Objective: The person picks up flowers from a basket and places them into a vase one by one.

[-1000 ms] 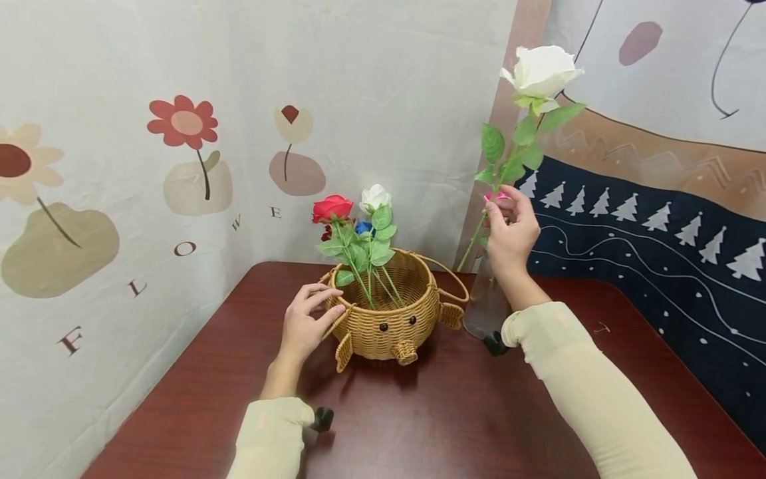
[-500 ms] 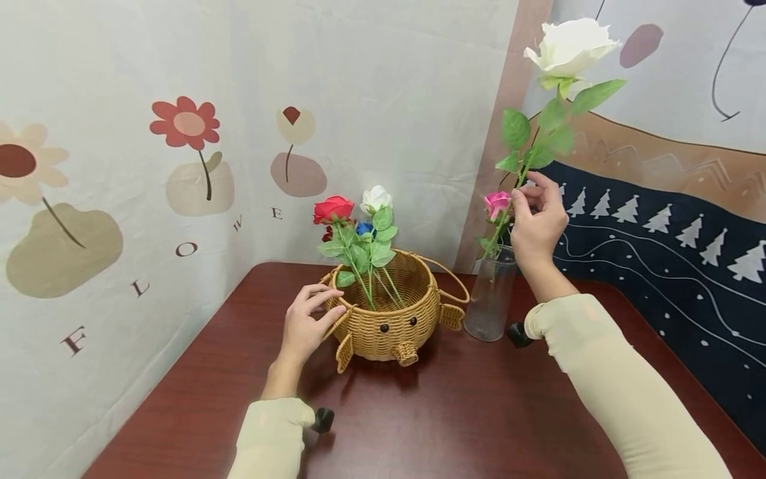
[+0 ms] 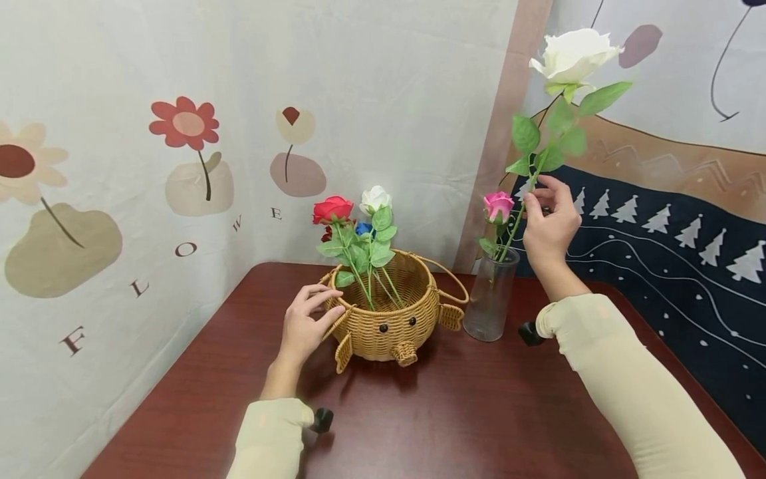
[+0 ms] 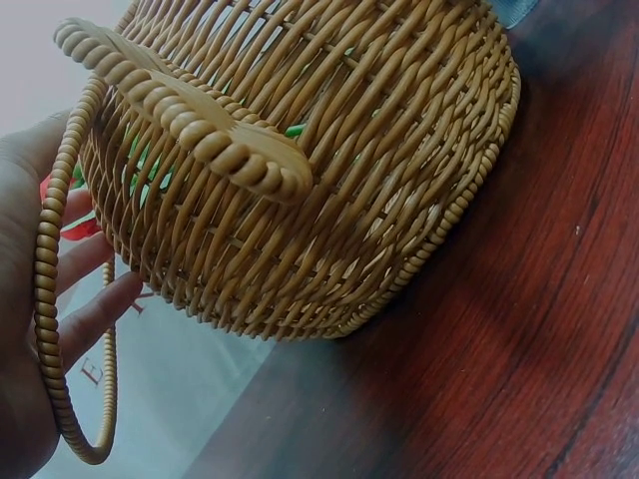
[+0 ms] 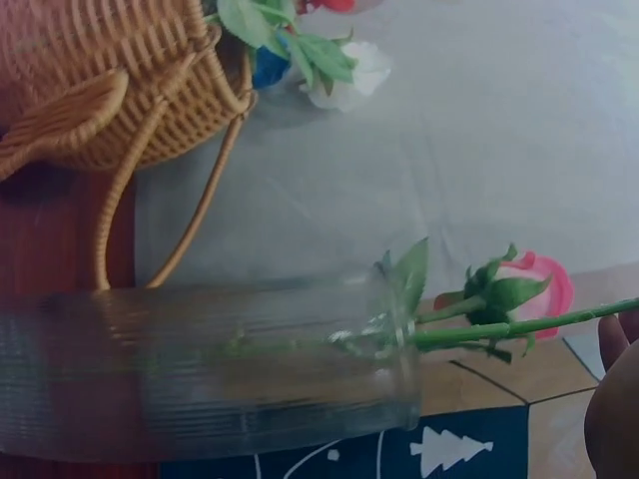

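My right hand (image 3: 552, 226) pinches the green stem of a tall white rose (image 3: 576, 58) in the head view. That stem slants down into the mouth of a clear vase (image 3: 487, 303), next to a short pink rose (image 3: 498, 206) standing in it. In the right wrist view the stem (image 5: 539, 324) passes the vase's rim (image 5: 407, 359). My left hand (image 3: 308, 326) rests against the left side of a wicker basket (image 3: 389, 332) with an animal face. In the left wrist view the fingers (image 4: 95, 314) lie relaxed on its wall, with the loop handle (image 4: 50, 259) across the hand.
The basket holds a red rose (image 3: 332, 209), a small white rose (image 3: 376, 199), a blue flower (image 3: 364, 227) and a dark red one. Its right handle (image 3: 457, 286) reaches near the vase. Printed cloth (image 3: 389, 100) stands behind the brown table (image 3: 419, 419).
The white rose has moved right, its stem end shifting from above the vase to inside its mouth. My right hand moved right and slightly lower. The left hand stays on the basket.
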Demonstrator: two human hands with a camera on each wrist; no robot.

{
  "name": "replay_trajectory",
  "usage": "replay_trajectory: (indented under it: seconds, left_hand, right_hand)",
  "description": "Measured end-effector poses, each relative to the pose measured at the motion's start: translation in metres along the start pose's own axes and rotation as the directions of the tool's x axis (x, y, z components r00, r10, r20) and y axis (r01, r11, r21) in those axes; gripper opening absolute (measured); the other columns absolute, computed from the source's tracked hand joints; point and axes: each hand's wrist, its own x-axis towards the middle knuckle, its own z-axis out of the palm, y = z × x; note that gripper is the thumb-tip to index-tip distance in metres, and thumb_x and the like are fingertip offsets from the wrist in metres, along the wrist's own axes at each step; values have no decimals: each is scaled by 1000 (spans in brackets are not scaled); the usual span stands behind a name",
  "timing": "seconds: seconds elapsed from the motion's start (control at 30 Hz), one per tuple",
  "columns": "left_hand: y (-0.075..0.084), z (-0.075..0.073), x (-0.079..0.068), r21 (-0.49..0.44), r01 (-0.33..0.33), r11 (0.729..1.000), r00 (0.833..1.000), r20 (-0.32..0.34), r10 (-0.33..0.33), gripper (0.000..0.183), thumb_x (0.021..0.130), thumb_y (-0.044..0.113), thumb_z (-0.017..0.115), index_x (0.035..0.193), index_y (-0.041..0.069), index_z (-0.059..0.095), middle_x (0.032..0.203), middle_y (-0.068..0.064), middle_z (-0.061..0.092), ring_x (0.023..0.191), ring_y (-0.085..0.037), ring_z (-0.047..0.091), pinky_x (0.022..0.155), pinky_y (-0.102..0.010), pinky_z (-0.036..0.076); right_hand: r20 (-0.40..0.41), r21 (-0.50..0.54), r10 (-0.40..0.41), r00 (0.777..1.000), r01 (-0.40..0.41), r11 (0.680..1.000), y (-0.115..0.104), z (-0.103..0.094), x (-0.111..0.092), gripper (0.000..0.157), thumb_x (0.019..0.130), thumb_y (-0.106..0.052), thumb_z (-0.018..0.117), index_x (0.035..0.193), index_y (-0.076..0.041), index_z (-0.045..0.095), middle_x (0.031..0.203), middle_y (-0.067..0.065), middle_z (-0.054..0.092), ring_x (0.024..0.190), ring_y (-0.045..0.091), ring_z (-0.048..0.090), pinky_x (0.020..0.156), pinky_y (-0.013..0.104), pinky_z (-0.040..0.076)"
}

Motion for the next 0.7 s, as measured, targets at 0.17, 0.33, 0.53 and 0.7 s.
replay_trajectory:
  seconds: [0.17,0.33,0.53,0.7]
  left_hand:
    - [-1,0,0,1,0,1000,1000,-5,0,26,71,30,70,95,20,67,104,6,51,90,-12,51,70,-20,47]
    - [0,1,0,-10,-5,1000,1000,-4,5,26,71,30,70,94,19,67,103,6,51,90,-10,51,70,-20,47]
    - [1,1,0,-15,-9,1000,1000,-4,9,28,71,29,70,93,14,68,102,5,52,90,-11,51,70,-19,47]
    - [2,0,0,-13,-19,1000,1000,-8,19,27,71,28,71,93,13,68,102,4,52,89,-12,52,69,-19,47]
  right_hand:
    - [15,-38,-3,1000,4,999,26,-1,-1,27,81,-14,60,107,-10,59,85,8,61,70,8,55,57,12,46]
    - [0,-54,9,1000,-9,999,40,-4,-7,25,80,-11,61,104,-14,61,83,7,61,66,5,55,54,13,47]
    - [4,-46,30,1000,-29,998,50,-8,-18,20,79,-8,62,99,-10,62,81,7,62,59,7,56,50,15,47]
    - [2,-88,32,999,-32,996,55,-10,-30,19,79,-8,62,98,-10,62,80,8,62,59,6,55,47,12,45]
